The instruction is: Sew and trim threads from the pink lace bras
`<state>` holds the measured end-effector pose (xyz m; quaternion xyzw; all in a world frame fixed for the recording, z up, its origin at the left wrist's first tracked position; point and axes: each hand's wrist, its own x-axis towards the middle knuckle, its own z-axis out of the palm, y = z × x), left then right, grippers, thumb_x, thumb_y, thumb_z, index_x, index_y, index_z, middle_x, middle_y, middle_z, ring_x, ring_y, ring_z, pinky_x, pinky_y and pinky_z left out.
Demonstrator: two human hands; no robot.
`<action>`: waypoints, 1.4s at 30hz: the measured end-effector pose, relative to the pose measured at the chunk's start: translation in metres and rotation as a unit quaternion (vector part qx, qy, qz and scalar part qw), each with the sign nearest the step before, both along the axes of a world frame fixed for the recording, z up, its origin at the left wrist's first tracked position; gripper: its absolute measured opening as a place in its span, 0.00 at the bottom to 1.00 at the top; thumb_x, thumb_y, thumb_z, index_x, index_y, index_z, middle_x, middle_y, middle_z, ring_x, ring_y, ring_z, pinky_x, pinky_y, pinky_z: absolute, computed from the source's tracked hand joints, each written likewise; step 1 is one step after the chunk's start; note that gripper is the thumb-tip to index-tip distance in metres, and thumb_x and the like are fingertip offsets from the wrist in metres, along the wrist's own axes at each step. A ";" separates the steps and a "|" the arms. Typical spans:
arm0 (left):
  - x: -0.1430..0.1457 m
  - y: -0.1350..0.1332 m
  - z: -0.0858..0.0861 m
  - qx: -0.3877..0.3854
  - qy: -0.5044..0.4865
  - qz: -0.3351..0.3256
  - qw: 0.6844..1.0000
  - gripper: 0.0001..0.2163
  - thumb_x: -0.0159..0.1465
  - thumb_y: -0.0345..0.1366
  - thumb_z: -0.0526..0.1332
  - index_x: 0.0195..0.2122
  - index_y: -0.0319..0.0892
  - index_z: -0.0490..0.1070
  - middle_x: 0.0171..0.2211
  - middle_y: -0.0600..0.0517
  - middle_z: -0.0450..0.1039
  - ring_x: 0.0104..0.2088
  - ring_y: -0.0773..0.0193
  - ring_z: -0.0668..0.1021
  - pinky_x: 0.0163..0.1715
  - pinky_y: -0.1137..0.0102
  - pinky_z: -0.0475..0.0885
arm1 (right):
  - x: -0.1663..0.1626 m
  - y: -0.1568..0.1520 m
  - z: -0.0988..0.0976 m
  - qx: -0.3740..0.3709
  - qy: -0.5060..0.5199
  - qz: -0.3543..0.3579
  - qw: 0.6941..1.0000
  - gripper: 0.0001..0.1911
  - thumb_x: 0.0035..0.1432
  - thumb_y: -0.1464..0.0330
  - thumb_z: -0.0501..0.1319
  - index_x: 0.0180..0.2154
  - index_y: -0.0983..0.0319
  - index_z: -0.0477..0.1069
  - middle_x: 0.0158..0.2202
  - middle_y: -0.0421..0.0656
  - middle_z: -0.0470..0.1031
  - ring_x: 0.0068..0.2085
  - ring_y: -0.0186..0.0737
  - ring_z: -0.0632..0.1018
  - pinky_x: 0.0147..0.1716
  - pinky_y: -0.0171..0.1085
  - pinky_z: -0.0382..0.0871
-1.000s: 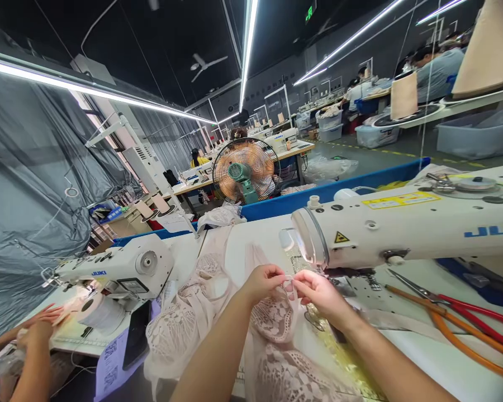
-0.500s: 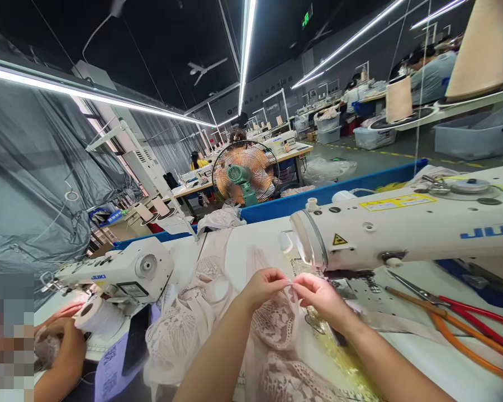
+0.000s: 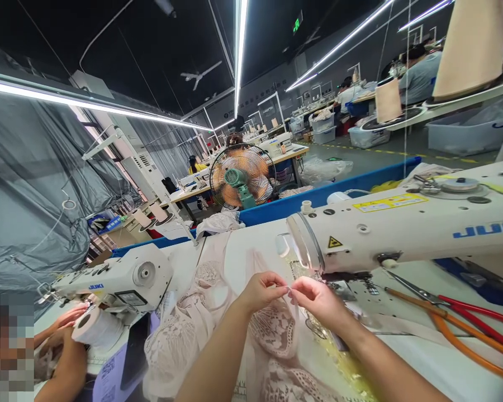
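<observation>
My left hand [image 3: 262,295] is closed in a pinch, thumb against forefinger, on a thin pale edge of a pink lace bra [image 3: 274,330]. Fingertip to fingertip with it, my right hand [image 3: 317,301] pinches the same thin piece from the other side. The lace cup hangs down just below my hands, over the white table. More matching lace bras [image 3: 174,346] lie in a heap left of my left forearm. Right of my hands stands the head of a white sewing machine [image 3: 360,234]; its needle area is partly hidden.
Red-handled scissors [image 3: 456,310] and an orange-handled tool [image 3: 440,329] lie at the right. On the left are a second sewing machine [image 3: 121,276], a white thread cone [image 3: 96,324], a phone [image 3: 134,352] and a co-worker's arm [image 3: 65,363]. A fan [image 3: 243,178] stands beyond the table.
The view has shifted slightly, so the surroundings sit a little further left. My fingertips stay together on the thin edge. The co-worker's hand at the left has moved slightly.
</observation>
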<state>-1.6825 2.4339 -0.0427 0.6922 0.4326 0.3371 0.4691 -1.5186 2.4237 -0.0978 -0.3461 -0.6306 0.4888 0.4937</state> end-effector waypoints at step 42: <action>0.005 -0.008 0.014 0.141 0.094 -0.001 0.986 0.05 0.54 0.35 0.62 0.25 0.40 0.72 0.30 0.50 0.72 0.36 0.61 0.73 0.41 0.68 0.66 | 0.001 -0.008 0.015 0.053 -0.030 -0.065 0.996 0.12 0.51 0.57 0.58 0.27 0.59 0.64 0.25 0.39 0.71 0.26 0.40 0.73 0.24 0.35 0.65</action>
